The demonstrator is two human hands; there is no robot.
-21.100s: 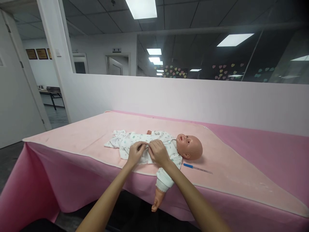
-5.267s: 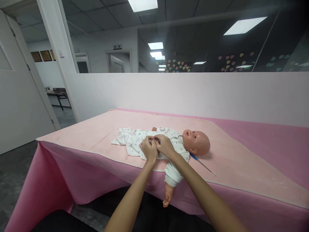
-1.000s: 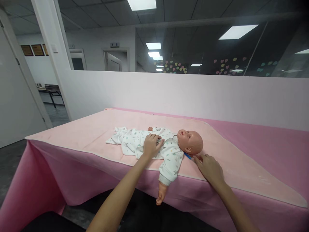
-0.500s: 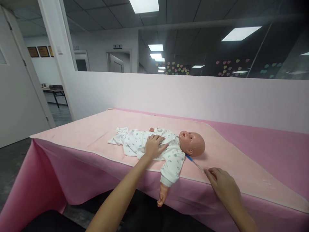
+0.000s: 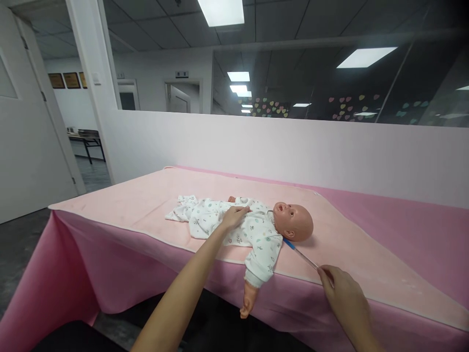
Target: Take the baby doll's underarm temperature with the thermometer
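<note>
A baby doll in white patterned clothes lies on its back, its head to the right. One bare doll hand hangs past the table's front edge. My left hand rests on the doll's front with its fingers laid flat, gripping nothing. Between the thumb and fingers of my right hand is the near end of a thin clear rod with a blue end. That blue end lies close to the doll's neck and shoulder; whether it touches them I cannot tell.
Peach cloth covers the table over a pink tablecloth that drapes down the front. A white low wall with glass above stands behind. At the left are a door and a folding table farther back.
My right hand has drawn slightly back and to the right with the rod. My left hand has flattened, its thumb now less spread. The view has shifted slightly.
</note>
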